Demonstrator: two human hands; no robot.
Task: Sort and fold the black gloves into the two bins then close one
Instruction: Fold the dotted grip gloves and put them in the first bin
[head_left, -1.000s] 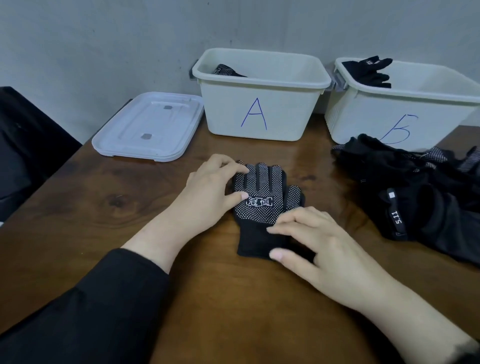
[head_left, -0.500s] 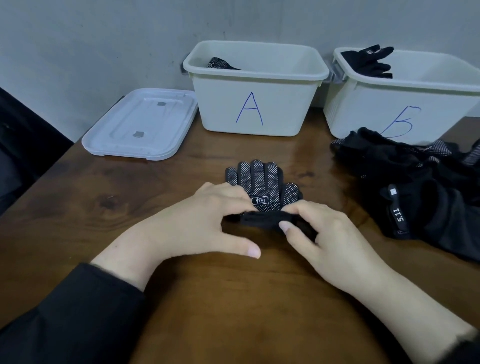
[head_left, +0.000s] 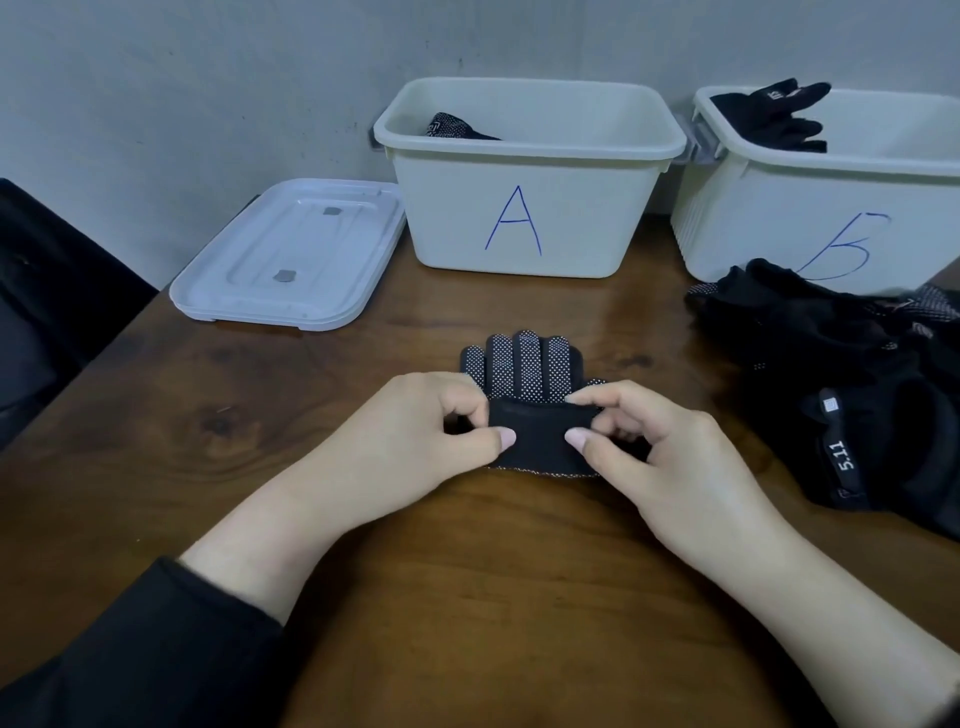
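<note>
A black glove with white dots (head_left: 524, 369) lies on the wooden table (head_left: 467, 597), its cuff folded up over the palm. My left hand (head_left: 415, 431) pinches the cuff's left end and my right hand (head_left: 649, 441) pinches its right end. Behind it stands white bin A (head_left: 524, 208), with a dotted glove (head_left: 457, 129) inside. White bin B (head_left: 810, 218) at the right holds a plain black glove (head_left: 774, 117). A heap of black gloves (head_left: 852, 379), one marked 5.11, lies in front of bin B.
A white bin lid (head_left: 291, 260) lies flat on the table left of bin A. A grey wall runs close behind the bins. Something dark (head_left: 47, 291) stands off the table's left edge.
Both hands took the glove's cuff and folded it up over the palm, covering the printed label. The glove's fingers stay flat on the table.
</note>
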